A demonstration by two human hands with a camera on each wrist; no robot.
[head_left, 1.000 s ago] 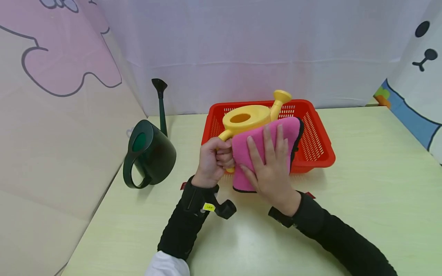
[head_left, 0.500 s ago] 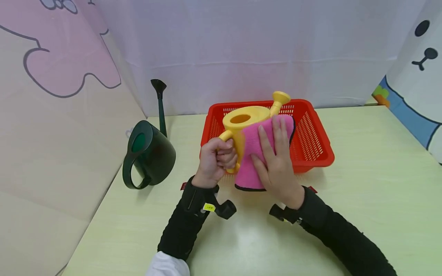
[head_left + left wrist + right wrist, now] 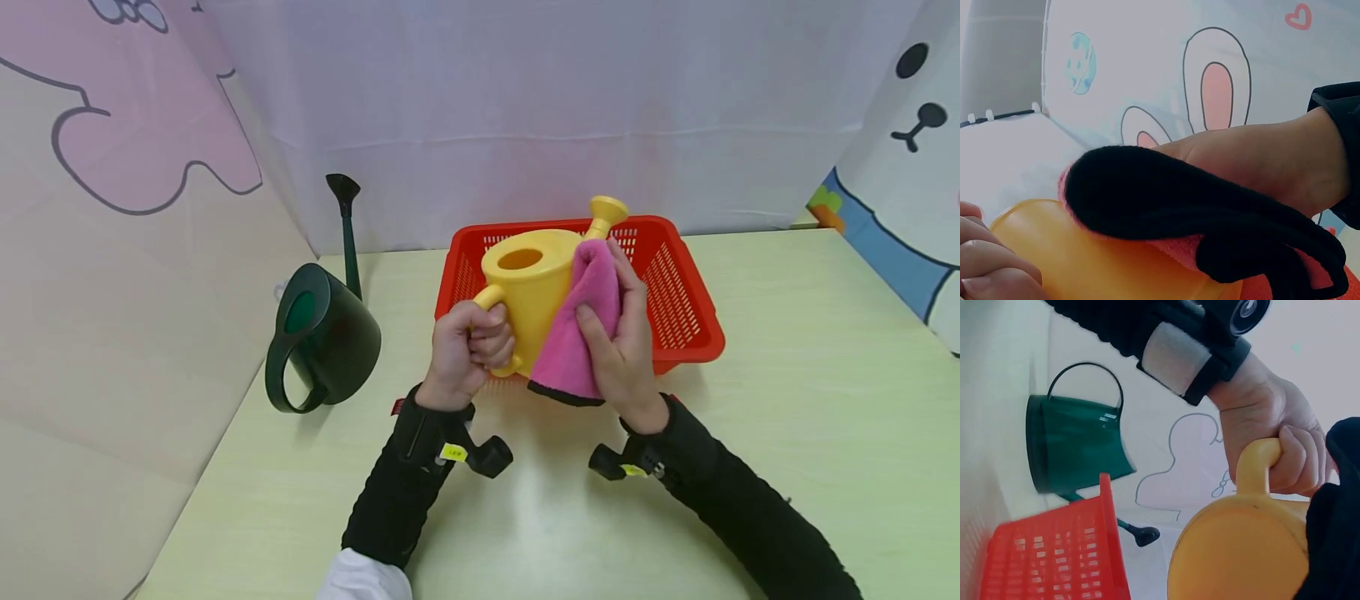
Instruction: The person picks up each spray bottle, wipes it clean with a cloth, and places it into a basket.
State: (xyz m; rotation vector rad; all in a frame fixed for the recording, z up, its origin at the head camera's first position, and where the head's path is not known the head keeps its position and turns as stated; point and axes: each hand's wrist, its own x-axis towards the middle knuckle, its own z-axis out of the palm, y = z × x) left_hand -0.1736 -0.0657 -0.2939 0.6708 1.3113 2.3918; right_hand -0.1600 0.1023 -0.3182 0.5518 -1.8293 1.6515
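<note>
My left hand point(image 3: 474, 350) grips the handle of a yellow watering can point(image 3: 536, 292), fingers curled round it. The can is held up over the front of the red basket, its spout pointing to the back right. On the can's right side, my right hand point(image 3: 622, 342) holds a pink cloth point(image 3: 573, 333) with dark edging, thumb in front and fingers behind. In the left wrist view the black edge of the folded cloth point(image 3: 1147, 194) lies against the yellow can point(image 3: 1060, 244). The right wrist view shows the can's underside point(image 3: 1241, 550) and the left hand point(image 3: 1285, 437) on its handle.
The red basket point(image 3: 690, 333) with slotted walls stands on the pale table point(image 3: 787, 400) against the back curtain. To its left stands a dark green watering can point(image 3: 345, 342), handle toward the front and long spout toward the back.
The right hand has turned from lying flat on the cloth to gripping it, and the cloth has folded and shifted right, baring more of the yellow can. The left hand keeps its grip.
</note>
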